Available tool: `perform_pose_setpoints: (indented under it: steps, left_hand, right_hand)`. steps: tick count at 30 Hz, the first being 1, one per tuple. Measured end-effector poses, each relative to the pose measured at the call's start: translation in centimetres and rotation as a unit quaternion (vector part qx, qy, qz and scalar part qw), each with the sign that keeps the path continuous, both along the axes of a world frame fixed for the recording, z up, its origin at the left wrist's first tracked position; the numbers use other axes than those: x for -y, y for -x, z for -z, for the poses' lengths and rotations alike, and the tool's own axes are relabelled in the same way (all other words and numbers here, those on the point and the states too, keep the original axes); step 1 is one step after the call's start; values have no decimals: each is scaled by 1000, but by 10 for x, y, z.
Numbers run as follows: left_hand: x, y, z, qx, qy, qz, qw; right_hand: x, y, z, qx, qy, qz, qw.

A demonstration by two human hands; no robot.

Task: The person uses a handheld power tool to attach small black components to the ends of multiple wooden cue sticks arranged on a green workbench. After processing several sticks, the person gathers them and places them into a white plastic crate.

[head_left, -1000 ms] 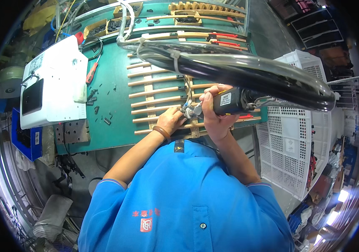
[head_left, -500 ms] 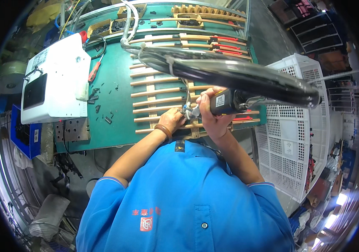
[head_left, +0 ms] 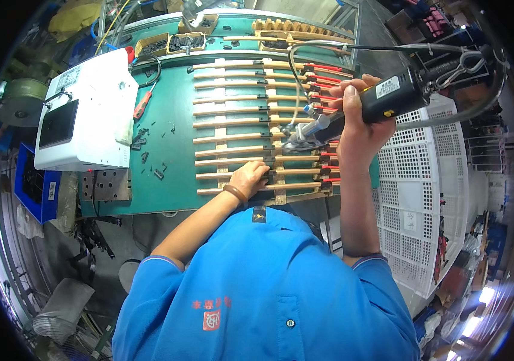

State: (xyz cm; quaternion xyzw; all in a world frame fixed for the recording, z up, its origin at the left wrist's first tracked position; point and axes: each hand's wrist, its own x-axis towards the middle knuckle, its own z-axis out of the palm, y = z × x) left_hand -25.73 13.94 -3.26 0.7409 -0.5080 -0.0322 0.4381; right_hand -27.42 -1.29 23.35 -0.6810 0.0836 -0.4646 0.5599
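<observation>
My right hand [head_left: 365, 123] is wrapped around a black electric screwdriver [head_left: 395, 96], raised over the right half of the workbench. A metal front attachment with thin tubing points left and down from it, above the rods. Several pale wooden rods [head_left: 227, 138] lie side by side on wooden racks, each with a small black clip [head_left: 263, 111] and a black-and-red piece [head_left: 329, 157] at its right part. My left hand [head_left: 250, 178] is closed over one of the nearest rods, fingertips by its black clip; the grip underneath is hidden.
A white machine [head_left: 88, 114] stands at the bench's left, beside a red-handled screwdriver [head_left: 142, 105] and scattered black bits [head_left: 159, 173]. Boxes of black parts [head_left: 186, 43] sit at the back. A white perforated crate [head_left: 413, 198] stands right; a blue bin [head_left: 34, 186] hangs left.
My right hand has lifted the electric screwdriver up, away and to the right from the nearest rods. My left hand stays almost in place. The cable and hose have swung to the right.
</observation>
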Motion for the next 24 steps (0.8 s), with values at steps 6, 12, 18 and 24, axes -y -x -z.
perform_pose_setpoints:
  steps: [6,12,18,24]
  left_hand:
    - [-47,-17,-36,29,23,-150,988]
    - [-184,-77,18,-176,-52,-603,777]
    - [-188,-91,11,-227,-280,-550,754]
    - [-218,-98,49,-274,-126,-535,790]
  right_hand:
    - [20,5,10,-3,-116,-6,993]
    - [7,25,14,-34,-52,21,998]
    - [3,26,21,-22,-103,-17,994]
    - [-2,27,20,-33,-119,-31,992]
